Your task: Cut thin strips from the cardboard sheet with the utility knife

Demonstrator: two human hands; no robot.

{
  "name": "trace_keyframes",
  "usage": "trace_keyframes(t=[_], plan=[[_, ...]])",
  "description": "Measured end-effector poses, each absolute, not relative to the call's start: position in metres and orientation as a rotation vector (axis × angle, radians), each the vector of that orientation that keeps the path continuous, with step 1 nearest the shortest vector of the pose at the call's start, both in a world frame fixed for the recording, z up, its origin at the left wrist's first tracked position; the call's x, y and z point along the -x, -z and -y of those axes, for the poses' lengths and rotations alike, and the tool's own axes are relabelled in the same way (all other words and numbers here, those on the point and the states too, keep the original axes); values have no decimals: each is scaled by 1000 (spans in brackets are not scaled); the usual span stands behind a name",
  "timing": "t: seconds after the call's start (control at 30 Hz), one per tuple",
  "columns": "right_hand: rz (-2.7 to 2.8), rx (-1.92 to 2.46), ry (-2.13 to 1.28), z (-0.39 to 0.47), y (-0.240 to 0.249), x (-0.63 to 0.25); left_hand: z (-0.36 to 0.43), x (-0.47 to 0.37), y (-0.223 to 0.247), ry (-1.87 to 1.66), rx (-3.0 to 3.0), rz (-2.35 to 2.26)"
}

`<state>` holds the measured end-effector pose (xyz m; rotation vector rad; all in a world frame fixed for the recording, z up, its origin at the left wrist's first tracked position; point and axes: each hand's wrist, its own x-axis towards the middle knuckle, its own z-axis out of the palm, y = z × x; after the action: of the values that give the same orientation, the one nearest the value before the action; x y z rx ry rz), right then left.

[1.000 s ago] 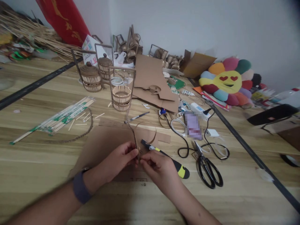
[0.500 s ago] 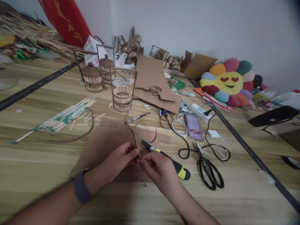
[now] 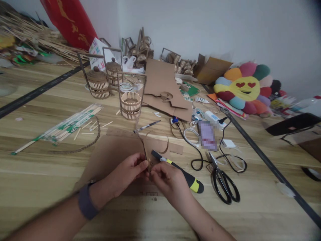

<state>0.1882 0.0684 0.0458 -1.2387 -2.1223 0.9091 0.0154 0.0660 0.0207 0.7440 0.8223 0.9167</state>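
Observation:
A thin brown cardboard strip [image 3: 143,146] runs down into the fingers of both hands, over a flat cardboard sheet [image 3: 107,150]. My left hand [image 3: 130,172] pinches the strip between thumb and fingers. Close beside it, my right hand [image 3: 168,177] pinches the strip's lower end; the fingertips partly hide it. A black and yellow utility knife [image 3: 185,174] lies just behind and right of my right hand. Beyond the strip are a pen [image 3: 147,126] and a small slatted bucket with a tall handle [image 3: 130,104].
Black-handled scissors [image 3: 224,184], cables and a phone [image 3: 207,135] lie on the right. Packaged sticks [image 3: 72,124] and a curved strip [image 3: 85,147] are on the left. Lidded buckets [image 3: 99,83], cardboard pieces [image 3: 159,78] and a flower cushion [image 3: 244,88] stand farther back.

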Motion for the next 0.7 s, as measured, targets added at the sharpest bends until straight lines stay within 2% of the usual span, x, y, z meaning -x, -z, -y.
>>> trace_keyframes(t=[0.2,0.43,0.7], plan=[[2015,1290,-1098,-70,-46,-188,-66,-15,-20,-937,-724,-834],[1988,1317,-1114,-69,-45,-187,-65,-16,-20,-954,-722,-824],[2119,1230,-810,-64,-44,-186,-66,-15,-20,-945,-712,-839]])
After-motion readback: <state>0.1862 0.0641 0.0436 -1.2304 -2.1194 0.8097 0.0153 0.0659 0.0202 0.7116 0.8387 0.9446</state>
